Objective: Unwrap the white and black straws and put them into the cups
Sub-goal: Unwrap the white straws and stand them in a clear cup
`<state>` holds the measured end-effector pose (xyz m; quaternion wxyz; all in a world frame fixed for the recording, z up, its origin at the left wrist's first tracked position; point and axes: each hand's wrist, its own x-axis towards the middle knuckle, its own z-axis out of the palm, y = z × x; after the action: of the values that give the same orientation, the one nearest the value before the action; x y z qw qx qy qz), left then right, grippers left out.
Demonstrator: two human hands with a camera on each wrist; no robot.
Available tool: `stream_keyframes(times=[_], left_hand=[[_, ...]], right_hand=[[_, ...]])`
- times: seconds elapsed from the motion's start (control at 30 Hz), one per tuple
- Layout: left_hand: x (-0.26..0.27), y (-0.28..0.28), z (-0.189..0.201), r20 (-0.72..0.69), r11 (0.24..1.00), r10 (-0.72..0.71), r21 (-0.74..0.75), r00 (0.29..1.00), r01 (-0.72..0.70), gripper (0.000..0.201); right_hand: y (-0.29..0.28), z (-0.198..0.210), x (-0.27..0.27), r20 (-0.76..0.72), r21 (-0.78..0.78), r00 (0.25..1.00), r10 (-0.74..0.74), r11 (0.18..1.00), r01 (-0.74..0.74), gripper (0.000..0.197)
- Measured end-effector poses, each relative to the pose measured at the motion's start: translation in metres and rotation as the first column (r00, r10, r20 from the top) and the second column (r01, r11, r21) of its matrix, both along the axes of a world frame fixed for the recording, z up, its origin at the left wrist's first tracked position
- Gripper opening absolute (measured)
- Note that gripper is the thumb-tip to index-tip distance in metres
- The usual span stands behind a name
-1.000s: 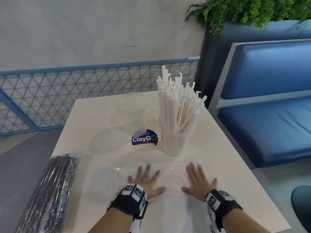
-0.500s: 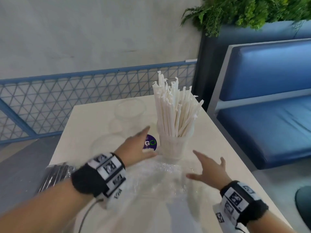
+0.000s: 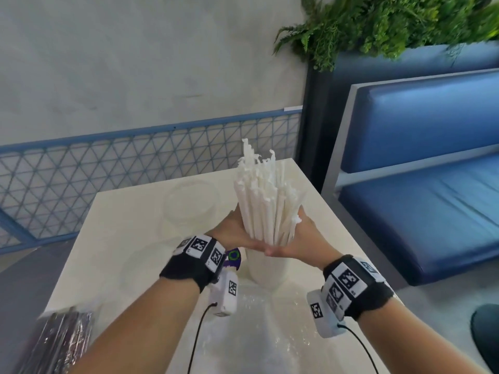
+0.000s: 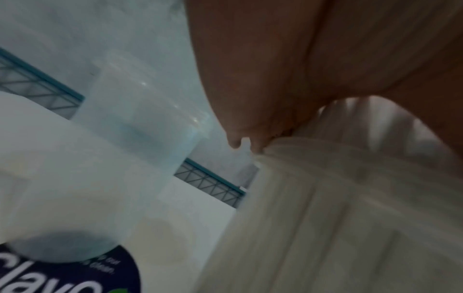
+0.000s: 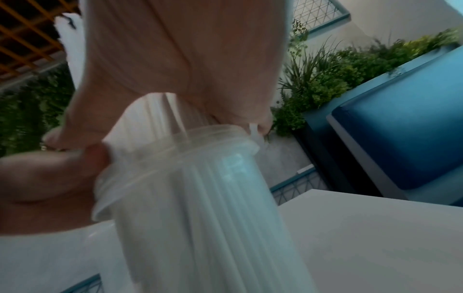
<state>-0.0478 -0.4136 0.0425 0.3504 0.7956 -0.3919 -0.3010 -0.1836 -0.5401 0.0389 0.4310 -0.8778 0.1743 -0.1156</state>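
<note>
A thick bundle of white straws [image 3: 263, 201] stands upright in a clear cup [image 3: 266, 268] in the middle of the white table [image 3: 129, 238]. My left hand [image 3: 229, 229] cups the bundle from the left and my right hand [image 3: 303, 237] from the right, both just above the cup's rim, thumbs meeting at the front. The right wrist view shows palm and thumb wrapped round the straws [image 5: 155, 115] above the cup [image 5: 200, 218]. A second, empty clear cup [image 3: 191, 209] stands behind and to the left. Black straws [image 3: 62, 344], still in clear wrap, lie at the table's near-left corner.
A crumpled clear plastic wrapper [image 3: 259, 322] lies on the table in front of the cup. A purple round sticker [image 3: 233, 259] sits left of the cup. A blue bench [image 3: 421, 201] is to the right, a blue lattice fence [image 3: 135, 168] behind.
Both hands have lifted off the wrapper on the table, moved forward, and closed round the white straws above the cup. The straws now stand gathered more tightly.
</note>
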Motion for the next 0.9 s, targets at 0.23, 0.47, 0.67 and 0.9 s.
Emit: stream_keyframes(times=[0.23,0.47,0.67,0.9], left_hand=[[-0.013,-0.024,0.005,0.065,0.955,0.141,-0.272,0.988,-0.119,0.104],[-0.015,-0.027,0.036,-0.034,0.856,0.149,-0.496,0.988,-0.146,0.099],[-0.028,-0.016,0.043,-0.07,0.848,0.108,-0.514,0.992,-0.128,0.119],[-0.04,-0.011,0.063,0.425,0.946,0.017,-0.301,0.905,0.123,0.093]], right_hand=[[0.011,0.003,0.015,0.27,0.234,0.944,-0.189,0.964,0.127,0.085],[-0.002,0.035,0.023,0.411,0.149,0.904,-0.118,0.987,0.061,0.079],[0.001,0.041,0.015,0.44,0.077,0.894,-0.087,0.995,0.059,0.082],[-0.001,0.035,0.011,0.392,-0.228,0.919,0.026,0.971,0.07,0.044]])
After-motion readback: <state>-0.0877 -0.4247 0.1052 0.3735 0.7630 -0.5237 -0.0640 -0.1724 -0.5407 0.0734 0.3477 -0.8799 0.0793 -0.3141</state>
